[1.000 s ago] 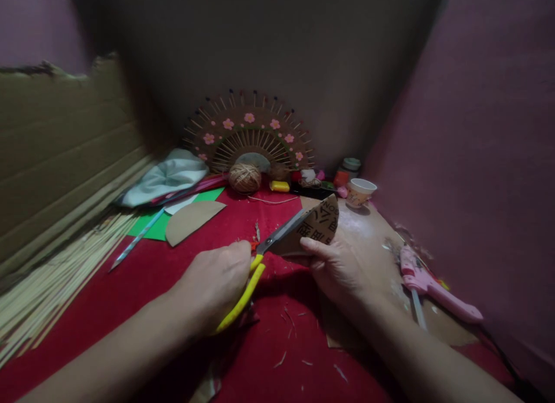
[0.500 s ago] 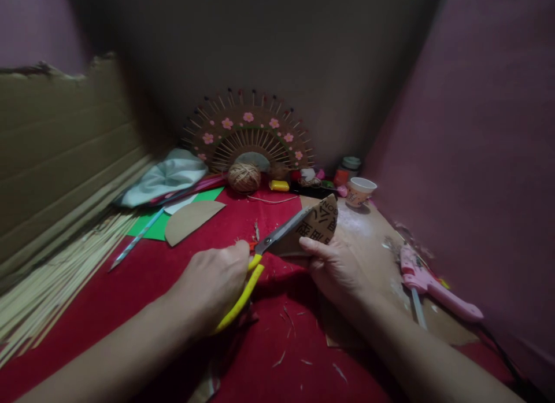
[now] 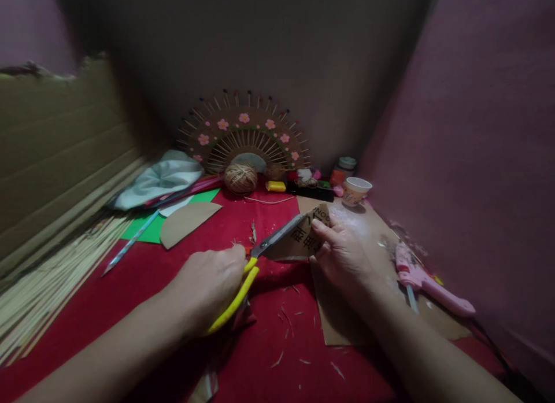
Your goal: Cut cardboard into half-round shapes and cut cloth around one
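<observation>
My left hand (image 3: 208, 284) is closed around the yellow handles of a pair of scissors (image 3: 260, 255). Their grey blades point up and right into a brown cardboard piece (image 3: 299, 238) with printed black characters. My right hand (image 3: 342, 255) pinches that cardboard piece from the right, thumb and fingers on its upper edge. Both hands hover just above a red cloth (image 3: 143, 276).
A decorated stick fan (image 3: 245, 134) stands at the back, with a twine ball (image 3: 240, 178), paper cup (image 3: 356, 191) and small jars beside it. A pink glue gun (image 3: 422, 278) lies right on a cardboard sheet (image 3: 347, 322). Bamboo sticks (image 3: 47, 281), green paper (image 3: 150, 229), a cardboard half-disc (image 3: 186, 221) lie left.
My right hand has shifted up along the cardboard piece and turned it lower and flatter; the scissors stay in the cut. The view has moved slightly.
</observation>
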### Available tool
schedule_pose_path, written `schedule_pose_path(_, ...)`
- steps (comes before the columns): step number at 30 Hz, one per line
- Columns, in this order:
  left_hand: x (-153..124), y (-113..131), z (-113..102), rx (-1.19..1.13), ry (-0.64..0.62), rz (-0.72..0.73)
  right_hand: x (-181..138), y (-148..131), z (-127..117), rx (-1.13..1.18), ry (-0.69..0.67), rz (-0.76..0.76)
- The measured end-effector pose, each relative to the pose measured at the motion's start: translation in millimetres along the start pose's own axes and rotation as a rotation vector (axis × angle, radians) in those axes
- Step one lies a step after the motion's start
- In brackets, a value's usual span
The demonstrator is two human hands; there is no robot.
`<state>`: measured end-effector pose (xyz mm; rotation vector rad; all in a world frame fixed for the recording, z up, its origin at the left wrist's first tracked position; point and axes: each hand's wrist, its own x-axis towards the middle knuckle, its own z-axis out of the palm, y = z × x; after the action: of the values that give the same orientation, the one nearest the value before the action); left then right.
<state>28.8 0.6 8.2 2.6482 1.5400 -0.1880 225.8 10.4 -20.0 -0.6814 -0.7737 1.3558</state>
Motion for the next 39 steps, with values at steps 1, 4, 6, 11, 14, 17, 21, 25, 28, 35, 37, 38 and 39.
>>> schedule_pose_path(1,-0.1,0.4,0.3,-0.003,-0.013,0.008,-0.4,0.8,0.6,-0.001,-0.01,-0.004)
schedule_pose_path(4,-0.3,0.5,1.3,-0.011,-0.036,0.014,-2.2,1.9,2.3,-0.009,-0.019,-0.012)
schedule_pose_path(6,-0.4,-0.1,1.5,-0.017,-0.039,0.033,-3.4,1.6,3.3,-0.003,-0.019,-0.009)
schedule_pose_path(11,-0.8,-1.1,1.2,-0.018,-0.041,0.05,-4.2,0.0,4.1,-0.034,0.0,-0.031)
schedule_pose_path(14,-1.4,-0.5,0.0,-0.016,-0.04,0.057,-4.2,0.0,4.2,-0.055,0.002,-0.066)
schedule_pose_path(17,-1.7,0.2,-0.6,-0.017,-0.027,0.048,-5.0,1.3,5.1,-0.046,-0.011,-0.05)
schedule_pose_path(21,-0.4,0.4,2.0,-0.049,-0.031,0.009,-6.4,3.6,6.1,-0.014,0.001,0.001)
schedule_pose_path(25,1.2,0.8,3.8,-0.002,-0.039,0.028,-7.5,5.0,5.1,0.019,0.02,0.024)
schedule_pose_path(28,1.1,1.4,2.9,0.03,-0.043,0.061,-7.6,5.7,4.1,0.038,0.018,0.029)
schedule_pose_path(35,-0.9,2.0,0.8,0.05,0.005,0.076,-7.4,6.7,3.0,0.02,0.009,0.032)
schedule_pose_path(37,-1.3,1.9,1.6,0.073,0.02,0.091,-7.3,7.0,2.9,0.02,0.001,0.03)
schedule_pose_path(38,-1.5,1.9,2.2,0.089,0.025,0.095,-7.3,7.2,2.8,0.025,-0.001,0.028)
schedule_pose_path(39,-1.6,2.1,2.7,0.105,0.029,0.096,-7.2,7.5,2.7,0.032,-0.002,0.025)
